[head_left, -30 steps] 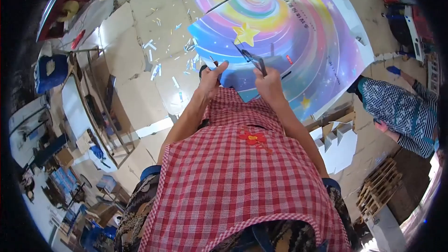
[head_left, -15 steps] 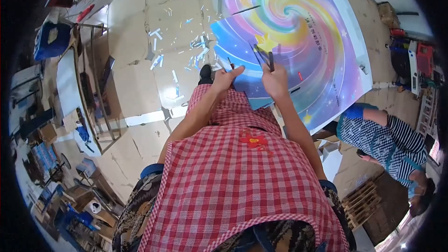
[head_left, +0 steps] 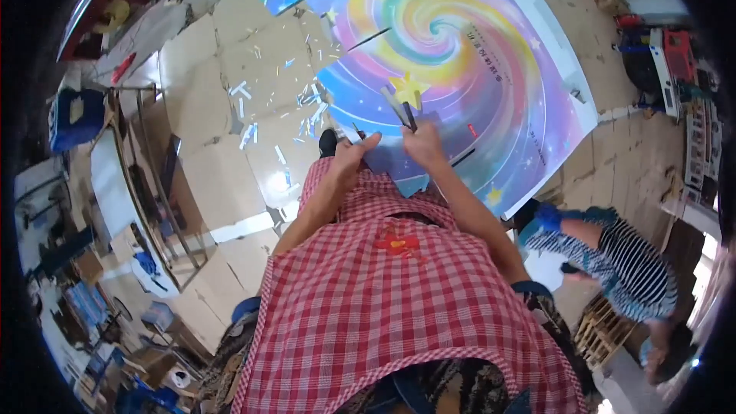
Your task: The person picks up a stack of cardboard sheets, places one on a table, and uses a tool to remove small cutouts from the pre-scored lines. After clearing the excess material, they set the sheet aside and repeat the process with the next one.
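Observation:
A large printed sheet (head_left: pixel 506 115) with a rainbow swirl and yellow stars lies in front of me, dark slots cut into its left side. My left hand (head_left: pixel 350 155) is closed at the sheet's lower left edge, with a small dark piece by its fingertips; what it pinches is too small to make out. My right hand (head_left: pixel 423 146) is wrapped round a dark-handled tool (head_left: pixel 409 116) that points up over the sheet near a yellow star. The tool's tip is blurred. A loose blue corner hangs below, between my hands.
Paper scraps (head_left: pixel 310 111) litter the tiled floor left of the sheet. A metal-framed table (head_left: pixel 115 176) stands at the left. Another person in a striped top (head_left: pixel 632 264) is at the right, near a wooden pallet (head_left: pixel 602 331). Red-checked apron cloth (head_left: pixel 391 299) covers my lap.
The whole view has shifted, so sheet and hands appear further left. Both hands keep their holds. The tool in my right hand has tilted slightly. The other person appears lower and more to the left.

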Demonstrator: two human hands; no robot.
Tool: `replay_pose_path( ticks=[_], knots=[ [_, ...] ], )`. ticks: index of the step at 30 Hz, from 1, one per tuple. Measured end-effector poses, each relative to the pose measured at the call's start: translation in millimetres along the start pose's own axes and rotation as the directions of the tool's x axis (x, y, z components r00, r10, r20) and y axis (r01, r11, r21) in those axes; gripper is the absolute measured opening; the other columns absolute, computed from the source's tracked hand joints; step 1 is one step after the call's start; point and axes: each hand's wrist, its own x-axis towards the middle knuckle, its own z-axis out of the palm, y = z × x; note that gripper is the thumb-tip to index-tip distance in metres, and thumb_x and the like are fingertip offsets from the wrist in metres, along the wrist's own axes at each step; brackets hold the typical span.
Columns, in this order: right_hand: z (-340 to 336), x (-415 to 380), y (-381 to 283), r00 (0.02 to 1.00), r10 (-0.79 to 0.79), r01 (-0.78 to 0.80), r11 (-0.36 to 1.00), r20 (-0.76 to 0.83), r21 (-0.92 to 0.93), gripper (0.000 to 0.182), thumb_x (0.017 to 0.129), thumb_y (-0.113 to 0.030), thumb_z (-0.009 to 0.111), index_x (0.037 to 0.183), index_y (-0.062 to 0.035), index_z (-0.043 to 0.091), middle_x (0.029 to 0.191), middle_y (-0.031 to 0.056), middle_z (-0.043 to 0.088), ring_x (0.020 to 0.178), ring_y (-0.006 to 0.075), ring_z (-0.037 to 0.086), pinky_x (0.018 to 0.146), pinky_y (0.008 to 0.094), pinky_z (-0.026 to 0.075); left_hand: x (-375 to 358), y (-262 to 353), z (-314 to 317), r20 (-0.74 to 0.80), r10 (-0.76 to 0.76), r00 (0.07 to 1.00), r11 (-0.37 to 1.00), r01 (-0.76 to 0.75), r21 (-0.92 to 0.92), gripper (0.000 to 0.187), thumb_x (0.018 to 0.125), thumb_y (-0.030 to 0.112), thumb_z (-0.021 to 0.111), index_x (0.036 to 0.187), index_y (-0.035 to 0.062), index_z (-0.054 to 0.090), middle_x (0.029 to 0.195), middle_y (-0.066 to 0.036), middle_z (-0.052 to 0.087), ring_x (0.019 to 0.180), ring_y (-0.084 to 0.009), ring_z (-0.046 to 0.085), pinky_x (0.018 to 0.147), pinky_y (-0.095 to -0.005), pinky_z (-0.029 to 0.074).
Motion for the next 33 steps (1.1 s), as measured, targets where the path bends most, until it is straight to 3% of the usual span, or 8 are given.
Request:
replay_pose_path(
  ticks=[2, 6, 13, 18, 22, 26, 28, 33],
  knots=[
    [-12, -25, -11, 0.975, -0.197, 0.199, 0.98, -0.099, 0.003, 0.021, 0.075, -0.019, 0.05, 0.074, 0.0012, 0.057, 0.057, 0.0165, 0.056, 0.056, 0.0297, 0.057, 0.053, 0.0379, 0.043, -3, 1, -5, 0.014, -0.098, 0.995, 0.993, 0.097, 0.073, 0.032, 0.075, 0.015, 0.061, 0.1, -0.0005, 0.05, 0.092, -0.006, 0.054, 0.078, -0.0165, 0.054, 0.066, -0.0299, 0.045],
    [-61, -64, -29, 0.99, -0.133, 0.141, 0.963, -0.047, 0.231, 0.021, 0.082, -0.014, 0.046, 0.091, 0.001, 0.058, 0.047, 0.0008, 0.046, 0.04, 0.0068, 0.041, 0.039, 0.0234, 0.032, -3, 4, -26, 0.087, -0.164, 0.983, 0.979, 0.151, 0.139, 0.041, 0.078, 0.023, 0.058, 0.109, 0.0006, 0.043, 0.098, -0.008, 0.052, 0.08, -0.0181, 0.053, 0.067, -0.0312, 0.045],
    [-91, -97, -27, 0.987, 0.114, -0.045, 0.875, -0.115, 0.482, 0.024, 0.083, -0.015, 0.046, 0.099, 0.0008, 0.056, 0.05, 0.0019, 0.048, 0.038, 0.0046, 0.037, 0.037, 0.0214, 0.028, 14, 70, -45, -0.183, 0.049, 0.982, 0.922, 0.026, 0.386, 0.066, 0.077, 0.042, 0.054, 0.128, 0.0113, 0.023, 0.106, -0.01, 0.048, 0.089, -0.0202, 0.049, 0.068, -0.0334, 0.044],
    [-76, -115, -27, 0.973, 0.206, -0.122, 0.833, -0.099, 0.54, 0.027, 0.082, -0.013, 0.046, 0.106, -0.0001, 0.052, 0.053, 0.0019, 0.049, 0.041, 0.0065, 0.04, 0.039, 0.0212, 0.031, 50, 111, -37, -0.055, 0.236, 0.97, 0.685, -0.126, 0.718, 0.064, 0.077, 0.046, 0.052, 0.124, 0.0086, 0.03, 0.101, -0.007, 0.05, 0.085, -0.0192, 0.051, 0.067, -0.0319, 0.044],
    [-31, -114, -12, 0.858, -0.023, 0.168, 0.957, -0.513, 0.238, 0.033, 0.081, -0.007, 0.046, 0.114, -0.0031, 0.046, 0.061, 0.0034, 0.053, 0.049, 0.0074, 0.045, 0.044, 0.0211, 0.036, 78, 132, -28, 0.061, -0.027, 0.998, 0.484, -0.04, 0.874, 0.056, 0.077, 0.044, 0.052, 0.118, 0.0066, 0.04, 0.095, -0.006, 0.054, 0.08, -0.017, 0.053, 0.066, -0.0305, 0.044],
    [16, -93, -18, 0.631, -0.508, 0.084, 0.796, -0.587, -0.599, 0.045, 0.079, 0.0, 0.046, 0.122, -0.0073, 0.037, 0.073, 0.0047, 0.059, 0.056, 0.0064, 0.047, 0.051, 0.0196, 0.038, 96, 139, -32, 0.163, -0.095, 0.982, 0.447, -0.104, 0.888, 0.05, 0.078, 0.043, 0.051, 0.109, 0.0045, 0.047, 0.088, -0.005, 0.056, 0.077, -0.0146, 0.054, 0.064, -0.0288, 0.043],
    [49, -104, -39, 0.862, -0.13, 0.079, 0.989, -0.49, -0.123, 0.047, 0.079, 0.002, 0.045, 0.124, -0.0078, 0.035, 0.081, 0.0068, 0.06, 0.059, 0.0064, 0.05, 0.053, 0.0202, 0.039, 103, 143, -33, 0.178, -0.21, 0.961, 0.415, -0.077, 0.907, 0.048, 0.078, 0.042, 0.051, 0.108, 0.004, 0.047, 0.088, -0.005, 0.056, 0.074, -0.015, 0.055, 0.063, -0.028, 0.043],
    [85, -140, -101, 0.951, 0.109, 0.006, 0.928, -0.288, 0.372, 0.047, 0.079, 0.004, 0.04, 0.124, -0.008, 0.034, 0.088, 0.0125, 0.06, 0.078, 0.0172, 0.059, 0.063, 0.0245, 0.044, 117, 151, -35, 0.29, -0.31, 0.906, 0.421, -0.143, 0.896, 0.039, 0.079, 0.036, 0.051, 0.093, -0.0004, 0.053, 0.078, -0.006, 0.057, 0.056, -0.0128, 0.054, 0.049, -0.0229, 0.042]
  ],
)
